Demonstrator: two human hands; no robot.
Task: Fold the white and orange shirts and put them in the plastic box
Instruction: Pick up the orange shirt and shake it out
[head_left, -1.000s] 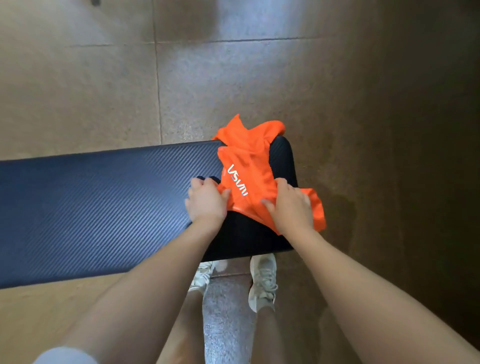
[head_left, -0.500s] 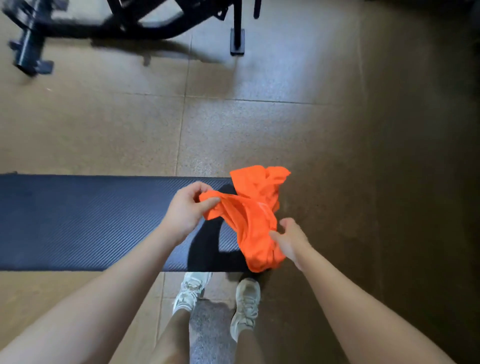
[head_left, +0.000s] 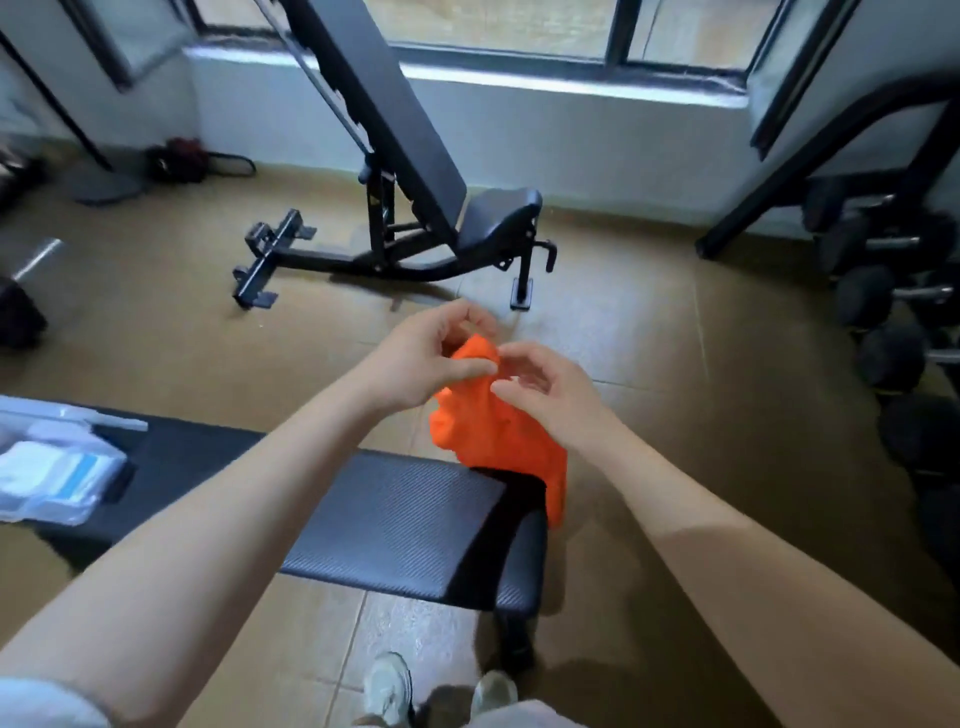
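Orange shirt (head_left: 496, 431) hangs bunched at frame center, its top pinched by left hand (head_left: 423, 358) and right hand (head_left: 545, 387), draping below both.

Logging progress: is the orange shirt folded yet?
No. The orange shirt hangs bunched from the left hand, right hand alongside.

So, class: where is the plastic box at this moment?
In the head view, the plastic box sits at the far left edge, on the flat bench, away from both hands.
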